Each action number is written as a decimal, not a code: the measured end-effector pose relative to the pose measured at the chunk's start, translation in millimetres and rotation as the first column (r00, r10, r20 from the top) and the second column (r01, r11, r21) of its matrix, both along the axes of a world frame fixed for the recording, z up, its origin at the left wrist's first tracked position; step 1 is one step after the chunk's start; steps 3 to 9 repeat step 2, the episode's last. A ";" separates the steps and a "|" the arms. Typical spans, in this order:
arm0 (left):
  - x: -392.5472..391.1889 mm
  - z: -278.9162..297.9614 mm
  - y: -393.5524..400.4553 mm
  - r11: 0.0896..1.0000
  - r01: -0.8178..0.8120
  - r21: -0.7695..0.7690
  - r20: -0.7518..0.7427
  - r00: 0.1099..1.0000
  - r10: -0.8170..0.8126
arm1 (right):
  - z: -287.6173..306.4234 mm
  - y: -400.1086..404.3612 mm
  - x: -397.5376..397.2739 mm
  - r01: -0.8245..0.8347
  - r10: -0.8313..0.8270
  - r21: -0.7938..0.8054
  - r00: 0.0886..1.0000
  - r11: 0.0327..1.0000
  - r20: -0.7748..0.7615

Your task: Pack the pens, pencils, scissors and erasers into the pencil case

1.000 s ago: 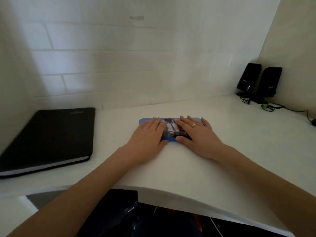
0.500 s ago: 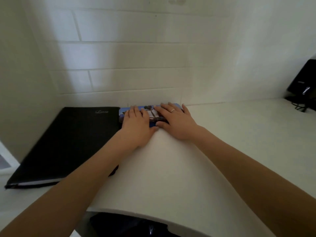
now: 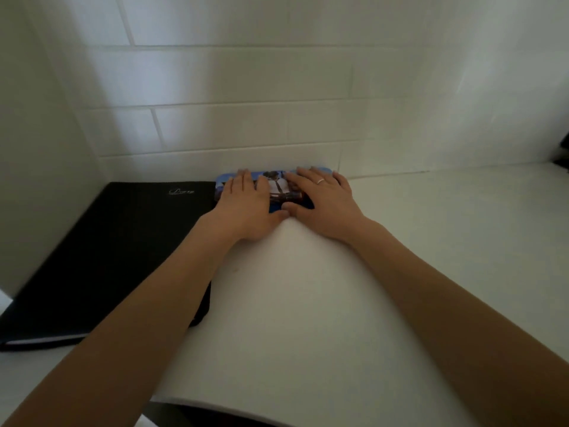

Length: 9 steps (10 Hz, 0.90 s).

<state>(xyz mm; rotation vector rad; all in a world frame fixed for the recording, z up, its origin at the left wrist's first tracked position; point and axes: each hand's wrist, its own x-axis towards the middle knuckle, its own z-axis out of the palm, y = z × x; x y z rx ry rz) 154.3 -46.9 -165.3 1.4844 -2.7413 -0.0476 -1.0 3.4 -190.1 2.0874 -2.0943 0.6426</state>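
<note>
Case (image 3: 278, 188) has slid back & left since 1 s ago; now at the wall, touching the black folder (image 3: 123, 248). Desk (image 3: 308, 303) white. Left hand (image 3: 246, 208) & right hand (image 3: 323, 204) both flat on case, fingers straight, pressing, not gripping. Ring (image 3: 320, 180) on right.

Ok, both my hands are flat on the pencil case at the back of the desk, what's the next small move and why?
Probably just lift both hands away. The pencil case lies closed against the wall, beside the black folder, with the left hand and right hand flat on its lid. No loose pens, pencils, scissors or erasers show on the desk.
</note>
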 end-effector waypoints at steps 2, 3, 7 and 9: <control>18.3 27.9 3.0 0.987 0.162 0.024 -0.486 0.864 -0.130 | 92.1 41.0 -34.3 -0.081 0.279 -0.275 0.482 0.958 0.830; 18.3 27.9 3.0 0.987 0.162 0.024 -0.486 0.864 -0.130 | 92.1 41.0 -34.3 -0.081 0.279 -0.275 0.482 0.958 0.830; 18.3 27.9 3.0 0.987 0.162 0.024 -0.486 0.864 -0.130 | 92.1 41.0 -34.3 -0.081 0.279 -0.275 0.482 0.958 0.830; 18.3 27.9 3.0 0.987 0.162 0.024 -0.486 0.864 -0.130 | 92.1 41.0 -34.3 -0.081 0.279 -0.275 0.482 0.958 0.830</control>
